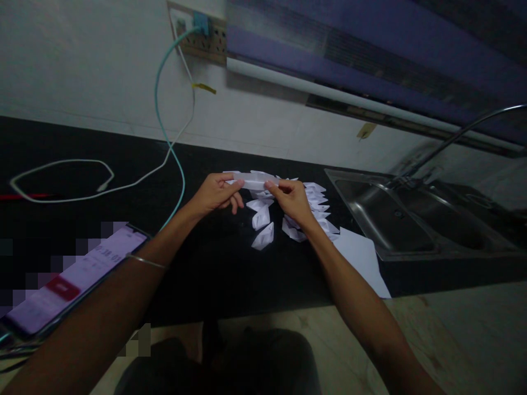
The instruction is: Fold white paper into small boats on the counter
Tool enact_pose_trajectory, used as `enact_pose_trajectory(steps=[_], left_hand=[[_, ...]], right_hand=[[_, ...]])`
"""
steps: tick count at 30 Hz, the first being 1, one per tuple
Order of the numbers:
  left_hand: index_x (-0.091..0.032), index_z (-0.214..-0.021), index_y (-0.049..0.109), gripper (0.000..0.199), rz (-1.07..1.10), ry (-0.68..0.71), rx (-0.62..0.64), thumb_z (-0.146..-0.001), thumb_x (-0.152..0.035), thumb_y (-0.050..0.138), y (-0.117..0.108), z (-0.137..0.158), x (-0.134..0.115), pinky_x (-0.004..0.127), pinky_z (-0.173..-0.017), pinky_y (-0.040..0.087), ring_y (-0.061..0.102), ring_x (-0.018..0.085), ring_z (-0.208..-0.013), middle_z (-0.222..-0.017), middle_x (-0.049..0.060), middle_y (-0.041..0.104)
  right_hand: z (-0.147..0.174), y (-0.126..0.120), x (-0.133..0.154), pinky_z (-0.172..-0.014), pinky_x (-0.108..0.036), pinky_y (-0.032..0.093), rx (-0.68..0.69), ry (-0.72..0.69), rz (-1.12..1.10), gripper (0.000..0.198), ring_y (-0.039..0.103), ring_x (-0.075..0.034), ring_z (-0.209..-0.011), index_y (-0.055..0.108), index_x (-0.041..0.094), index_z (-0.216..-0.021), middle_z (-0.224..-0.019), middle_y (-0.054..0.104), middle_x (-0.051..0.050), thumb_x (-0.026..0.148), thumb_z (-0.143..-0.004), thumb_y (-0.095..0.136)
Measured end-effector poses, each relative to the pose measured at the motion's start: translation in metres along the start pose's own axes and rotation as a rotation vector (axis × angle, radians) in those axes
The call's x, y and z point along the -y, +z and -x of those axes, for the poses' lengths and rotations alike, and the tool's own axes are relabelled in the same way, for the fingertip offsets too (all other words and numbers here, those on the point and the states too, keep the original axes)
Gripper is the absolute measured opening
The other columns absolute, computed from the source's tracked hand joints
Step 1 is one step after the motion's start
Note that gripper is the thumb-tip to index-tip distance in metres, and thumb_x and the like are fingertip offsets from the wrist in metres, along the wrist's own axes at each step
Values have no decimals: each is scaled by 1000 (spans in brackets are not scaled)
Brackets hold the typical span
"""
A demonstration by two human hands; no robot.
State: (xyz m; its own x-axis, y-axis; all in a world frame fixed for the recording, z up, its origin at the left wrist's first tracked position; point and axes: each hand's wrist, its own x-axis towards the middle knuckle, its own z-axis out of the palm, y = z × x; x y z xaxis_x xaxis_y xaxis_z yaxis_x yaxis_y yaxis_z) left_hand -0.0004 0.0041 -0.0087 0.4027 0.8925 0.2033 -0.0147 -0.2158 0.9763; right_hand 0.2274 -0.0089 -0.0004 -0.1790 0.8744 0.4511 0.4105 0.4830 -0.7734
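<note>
A narrow folded strip of white paper (256, 180) is stretched level between my two hands, above the black counter. My left hand (218, 195) pinches its left end between thumb and fingers, with the lower fingers curled loosely. At the other end, my right hand (293, 198) grips the strip with the thumb on top. Several folded white paper pieces (262, 236) lie on the counter beneath and behind the hands, some partly covered by them. More folded pieces (319, 207) sit in a row just right of my right hand.
Flat white paper sheets (362, 258) lie beside my right forearm. Further right is a steel double sink (387, 214) with a curved tap (465, 134). A lit phone (82, 274) stands by my left forearm. White and teal cables (157, 93) run from a wall socket (209, 41) across the black counter (197, 291).
</note>
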Motion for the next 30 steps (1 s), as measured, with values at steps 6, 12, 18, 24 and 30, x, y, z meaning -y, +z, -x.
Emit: enact_pose_trajectory(steps=[6,12,18,24,30], left_hand=[[-11,-109,63,38,67,13,-27,-84,-38,73,2,-2,5,14,-33,35,73,16,-61,-94,18,77],[-11,-121,64,46,105,79,-55,-83,-36,73,2,-3,7,15,-34,39,75,19,-69,-100,18,77],[-8,-107,70,37,82,107,-61,-81,-34,75,4,-1,1,15,-33,39,76,23,-74,-101,20,76],[-12,-93,71,25,69,125,-112,-76,-29,78,3,-2,3,16,-34,41,75,21,-68,-89,14,78],[-15,-108,76,34,62,167,-109,-77,-30,77,-2,-4,10,16,-33,39,74,19,-62,-91,12,78]], right_hand=[[1,2,2,-51,-26,40,77,33,-130,46,54,-12,-54,73,19,-72,-61,64,-2,60,-88,60],[3,10,1,-55,-28,53,93,177,-352,51,66,-15,-61,74,21,-114,-77,74,-5,61,-83,66],[3,9,2,-44,-25,44,64,148,-324,43,52,-11,-40,75,23,-113,-47,59,3,53,-84,69],[5,16,4,-62,-31,61,105,202,-467,39,71,-15,-63,76,24,-111,-80,76,-4,48,-80,74],[7,17,9,-72,-35,64,74,139,-523,31,73,-17,-78,78,26,-105,-97,78,-4,41,-78,77]])
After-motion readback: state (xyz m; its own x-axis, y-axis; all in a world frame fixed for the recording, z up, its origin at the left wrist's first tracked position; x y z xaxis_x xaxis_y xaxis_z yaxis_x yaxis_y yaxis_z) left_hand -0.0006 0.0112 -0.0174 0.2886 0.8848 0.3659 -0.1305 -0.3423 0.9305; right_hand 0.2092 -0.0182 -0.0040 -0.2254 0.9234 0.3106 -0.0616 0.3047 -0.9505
